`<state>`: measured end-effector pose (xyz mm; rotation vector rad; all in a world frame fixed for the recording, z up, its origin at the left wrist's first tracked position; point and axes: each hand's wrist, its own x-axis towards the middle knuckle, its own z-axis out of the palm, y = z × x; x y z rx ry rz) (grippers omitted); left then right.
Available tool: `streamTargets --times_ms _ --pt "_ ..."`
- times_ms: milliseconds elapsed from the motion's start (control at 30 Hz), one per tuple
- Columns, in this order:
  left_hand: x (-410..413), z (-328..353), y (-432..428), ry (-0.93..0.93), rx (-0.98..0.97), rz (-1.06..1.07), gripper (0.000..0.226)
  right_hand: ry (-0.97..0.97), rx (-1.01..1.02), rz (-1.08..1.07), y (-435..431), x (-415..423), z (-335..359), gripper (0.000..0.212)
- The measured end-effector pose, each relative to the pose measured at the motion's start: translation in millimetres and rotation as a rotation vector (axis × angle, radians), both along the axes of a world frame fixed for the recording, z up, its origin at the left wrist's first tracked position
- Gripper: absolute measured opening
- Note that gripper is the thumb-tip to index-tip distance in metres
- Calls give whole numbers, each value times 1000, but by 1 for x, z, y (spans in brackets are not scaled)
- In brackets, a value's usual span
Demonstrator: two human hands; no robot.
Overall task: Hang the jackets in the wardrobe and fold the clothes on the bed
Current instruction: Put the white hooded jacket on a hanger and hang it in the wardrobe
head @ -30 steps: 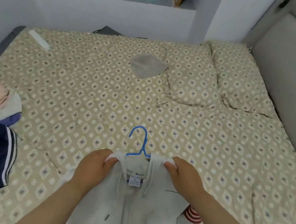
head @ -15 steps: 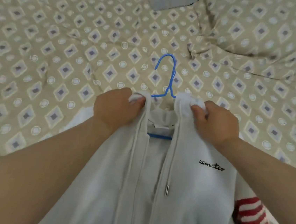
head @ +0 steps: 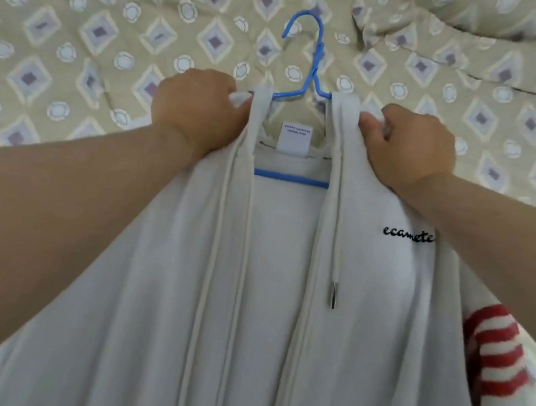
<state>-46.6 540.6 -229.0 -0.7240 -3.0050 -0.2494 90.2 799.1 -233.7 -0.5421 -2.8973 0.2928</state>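
A pale grey zip hoodie jacket (head: 269, 302) lies front-up on the patterned bedspread (head: 79, 34), draped over a blue hanger (head: 311, 62) whose hook points away from me. My left hand (head: 200, 106) grips the jacket's left collar edge beside the hanger's shoulder. My right hand (head: 411, 148) grips the right collar edge. The front is open, showing a white label and the hanger's blue bar. A drawstring with a metal tip hangs down the right front. Black script lettering sits on the right chest, and a red-and-white striped cuff (head: 495, 352) shows at the right.
The beige diamond-patterned bedspread fills the view around the jacket. A pillow (head: 492, 34) in the same pattern lies at the upper right.
The view has closed in on the jacket. Both hands have drawn the two collar edges up and inward over the hanger's shoulders, keeping their grip throughout.
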Motion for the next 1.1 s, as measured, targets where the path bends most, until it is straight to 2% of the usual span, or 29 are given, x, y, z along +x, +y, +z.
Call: streamTargets --times_ms 267,433,500,567,633,700,800,833,900,967,1100 --pt "1 0 1 -71 -39 24 40 -59 51 -6 -1 -2 1 51" --pt "1 14 6 -120 -109 39 55 -187 77 20 -12 4 11 37" --pt "-1 20 4 -182 -129 13 60 -173 28 26 -23 14 18 42" --pt "2 28 -1 -309 -82 -5 54 -107 28 55 -34 43 25 53" --pt "10 35 -9 -429 16 35 44 -41 24 117 -51 82 31 56" --pt "30 43 -20 -369 133 53 38 8 -14 150 -70 125 32 54" --pt "101 52 -49 -14 338 -31 45 -73 -97 151 -96 187 33 60" --pt "135 54 -61 36 385 -61 48 -131 -122 160 -103 208 35 63" --pt "213 49 -86 -16 390 -106 58 -199 -129 202 -121 249 38 66" --pt "294 41 -114 -155 344 -122 68 -217 -143 256 -143 291 38 66" --pt "403 28 -167 -308 121 -238 79 -250 -172 334 -182 363 32 68"
